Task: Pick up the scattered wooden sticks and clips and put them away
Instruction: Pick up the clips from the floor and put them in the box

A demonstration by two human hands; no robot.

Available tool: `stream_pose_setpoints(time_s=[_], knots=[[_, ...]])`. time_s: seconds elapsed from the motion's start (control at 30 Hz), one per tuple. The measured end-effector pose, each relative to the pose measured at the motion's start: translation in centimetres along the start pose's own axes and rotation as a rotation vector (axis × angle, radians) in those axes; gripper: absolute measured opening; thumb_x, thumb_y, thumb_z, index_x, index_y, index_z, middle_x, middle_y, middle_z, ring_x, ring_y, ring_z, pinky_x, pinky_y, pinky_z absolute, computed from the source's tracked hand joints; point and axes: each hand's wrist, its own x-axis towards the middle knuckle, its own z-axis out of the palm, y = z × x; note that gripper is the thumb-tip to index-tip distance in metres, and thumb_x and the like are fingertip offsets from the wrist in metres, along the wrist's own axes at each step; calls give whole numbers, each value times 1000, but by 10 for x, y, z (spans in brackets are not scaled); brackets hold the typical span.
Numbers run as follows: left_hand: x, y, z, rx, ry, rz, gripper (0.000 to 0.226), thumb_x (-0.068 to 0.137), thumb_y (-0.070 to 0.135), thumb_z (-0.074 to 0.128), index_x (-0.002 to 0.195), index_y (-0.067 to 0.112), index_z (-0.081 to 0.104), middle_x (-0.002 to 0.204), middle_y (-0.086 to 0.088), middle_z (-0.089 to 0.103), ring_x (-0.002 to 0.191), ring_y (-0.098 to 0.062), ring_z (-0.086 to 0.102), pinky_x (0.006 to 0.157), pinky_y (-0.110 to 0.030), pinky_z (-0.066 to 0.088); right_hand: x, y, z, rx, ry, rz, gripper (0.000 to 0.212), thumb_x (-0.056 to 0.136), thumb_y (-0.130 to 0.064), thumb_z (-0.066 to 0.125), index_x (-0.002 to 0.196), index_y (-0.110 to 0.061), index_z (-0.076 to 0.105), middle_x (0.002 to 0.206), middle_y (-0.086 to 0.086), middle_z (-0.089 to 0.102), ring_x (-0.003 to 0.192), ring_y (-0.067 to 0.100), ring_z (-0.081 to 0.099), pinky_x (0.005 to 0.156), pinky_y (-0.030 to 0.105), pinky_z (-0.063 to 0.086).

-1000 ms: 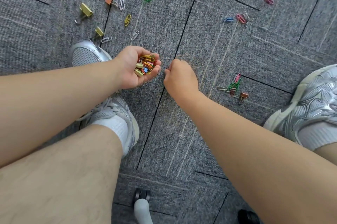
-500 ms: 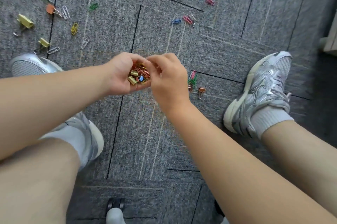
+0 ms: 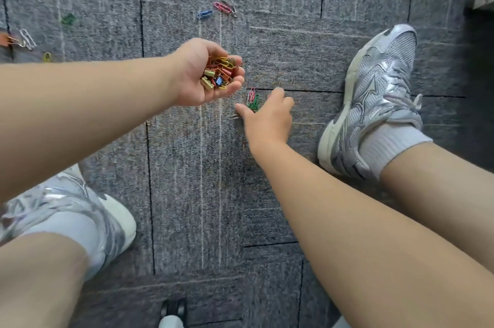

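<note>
Right hand point(image 3: 267, 116) had dropped from left hand point(image 3: 196, 82) to pink-and-green wire paper clips point(image 3: 252, 99) on grey carpet floor point(image 3: 187, 167), fingers spread, empty. Left hand cupped heap of coloured metal clips point(image 3: 220, 72); many stray clips point(image 3: 222, 7) remained, nothing stowed.

Left hand point(image 3: 196, 75) cupped palm-up, right hand point(image 3: 268, 118) low, palm down, fingers spread.
</note>
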Motion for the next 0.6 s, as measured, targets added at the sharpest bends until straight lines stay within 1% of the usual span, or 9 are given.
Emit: stream_pose_setpoints(time_s=[0.1, 0.17, 0.27, 0.37, 0.47, 0.5, 0.53, 0.57, 0.6], knots=[[3, -6, -5, -43, 10, -15, 28, 94, 16, 40, 80, 8, 62, 77, -9, 65, 69, -18, 65, 70, -26, 58, -5, 1, 6, 20, 2, -148, 32, 88, -29, 65, 108, -11, 48, 112, 7, 47, 97, 29, 53, 76, 37, 43], [3, -13, -7, -68, 14, -24, 29, 94, 16, 39, 79, 7, 62, 74, -9, 66, 66, -18, 64, 69, -27, 58, -8, 1, 5, 18, -12, -231, 18, 91, -22, 59, 102, -10, 51, 109, 7, 48, 92, 27, 52, 72, 33, 39], [2, -23, -10, -101, 19, -37, 28, 95, 15, 39, 82, 6, 62, 73, -10, 65, 64, -19, 64, 66, -27, 58, -8, 1, 2, 19, -16, -257, 13, 92, -20, 57, 99, -9, 55, 106, 7, 50, 83, 19, 45, 69, 26, 30], [-1, -28, -15, -114, 35, -43, 29, 95, 15, 39, 82, 5, 63, 70, -10, 66, 66, -20, 63, 63, -27, 57, -7, -2, 0, 30, -13, -216, 8, 89, -17, 58, 91, -10, 57, 97, 4, 52, 78, 15, 42, 65, 23, 26], [-6, -28, -20, -132, 40, -39, 29, 95, 14, 39, 82, 5, 63, 71, -11, 64, 67, -20, 61, 61, -26, 57, -5, -10, -5, 134, 24, -63, 6, 82, -11, 58, 84, -9, 63, 85, 2, 58, 76, 18, 49, 60, 21, 28], [-7, -28, -23, -142, 41, -36, 30, 95, 14, 38, 82, 5, 63, 71, -11, 64, 66, -20, 61, 62, -26, 57, -5, -14, -8, 179, 28, -10, 7, 82, -10, 58, 83, -9, 65, 78, 1, 58, 71, 16, 51, 55, 19, 28], [-7, -27, -26, -148, 44, -29, 30, 95, 15, 38, 83, 5, 63, 72, -11, 65, 67, -20, 62, 62, -26, 57, -7, -18, -12, 231, 31, 21, 7, 81, -10, 58, 81, -10, 66, 72, -1, 58, 64, 15, 52, 52, 19, 32], [-8, -27, -29, -147, 49, -22, 29, 95, 15, 39, 85, 4, 64, 74, -11, 65, 67, -19, 63, 63, -27, 57, -10, -24, -16, 295, 37, 16, 8, 81, -11, 59, 78, -12, 65, 68, -2, 59, 61, 14, 55, 49, 16, 36], [-8, -26, -32, -143, 55, -15, 29, 96, 16, 39, 87, 4, 64, 77, -12, 66, 68, -20, 64, 63, -27, 58, -14, -31, -19, 356, 51, -33, 9, 81, -12, 59, 75, -15, 65, 67, -3, 62, 62, 15, 59, 52, 13, 42]])
